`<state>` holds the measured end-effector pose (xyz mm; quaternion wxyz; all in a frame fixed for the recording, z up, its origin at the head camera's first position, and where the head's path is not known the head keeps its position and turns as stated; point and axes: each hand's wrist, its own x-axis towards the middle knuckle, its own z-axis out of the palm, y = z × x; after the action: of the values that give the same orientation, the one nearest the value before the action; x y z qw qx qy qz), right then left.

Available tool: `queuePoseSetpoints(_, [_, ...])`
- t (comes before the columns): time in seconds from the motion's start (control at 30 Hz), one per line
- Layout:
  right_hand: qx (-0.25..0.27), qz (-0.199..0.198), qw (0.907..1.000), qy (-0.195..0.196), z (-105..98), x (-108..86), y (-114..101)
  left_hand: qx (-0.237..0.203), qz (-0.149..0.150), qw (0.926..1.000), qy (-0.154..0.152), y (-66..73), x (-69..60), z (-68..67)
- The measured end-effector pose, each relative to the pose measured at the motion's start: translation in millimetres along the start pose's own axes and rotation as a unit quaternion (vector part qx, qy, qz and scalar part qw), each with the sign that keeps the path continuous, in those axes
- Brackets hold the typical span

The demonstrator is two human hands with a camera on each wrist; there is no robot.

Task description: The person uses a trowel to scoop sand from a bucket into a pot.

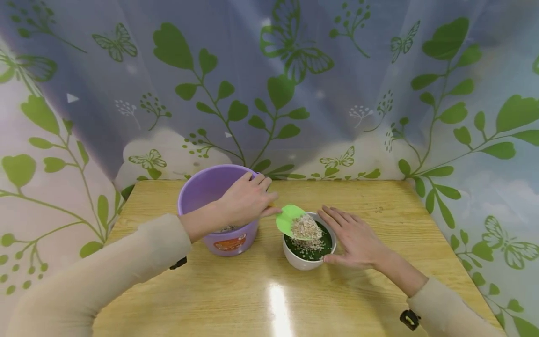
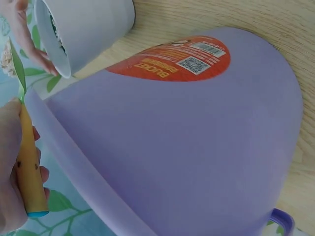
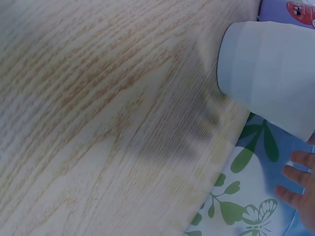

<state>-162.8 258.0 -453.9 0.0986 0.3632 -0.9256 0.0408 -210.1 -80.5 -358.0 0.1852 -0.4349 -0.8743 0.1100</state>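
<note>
My left hand (image 1: 248, 199) grips the yellow handle (image 2: 32, 167) of a toy shovel with a green blade (image 1: 287, 216). A heap of pale, grainy bits (image 1: 306, 227) lies on the blade, which is over the white pot (image 1: 301, 262). Inside the pot is a dark green surface (image 1: 310, 254) sprinkled with the same bits. Fingers spread, my right hand (image 1: 355, 238) rests against the pot's right side, thumb near its rim. A purple bucket (image 2: 162, 137) stands to the left, under my left forearm, with some of the grainy stuff (image 1: 228, 229) visible in it.
Everything stands on a wood-grain table (image 1: 236, 299). Behind and beside it hangs a curtain (image 1: 337, 126) printed with leaves and butterflies. The bucket has an orange label (image 2: 182, 59) and a purple handle (image 2: 283, 221). Pot and bucket stand a short gap apart.
</note>
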Motion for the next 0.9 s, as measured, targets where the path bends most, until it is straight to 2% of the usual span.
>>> queuePoseSetpoints(0.23, [-0.010, -0.001, 0.9999, -0.006, -0.8, -1.3, 3.0, -0.005, 0.008, 0.9999, -0.011, 6.4, 7.0, 2.0])
queuePoseSetpoints(0.6, [-0.014, 0.011, 0.9996, -0.021, 0.1, -1.4, 3.3, 0.019, 0.015, 0.9993, -0.027, 15.7, 15.7, 7.8])
queuePoseSetpoints(0.9, [-0.016, 0.019, 0.9994, -0.022, 3.9, -3.2, 4.2, 0.028, 0.020, 0.9971, -0.068, 21.5, 25.6, 9.1])
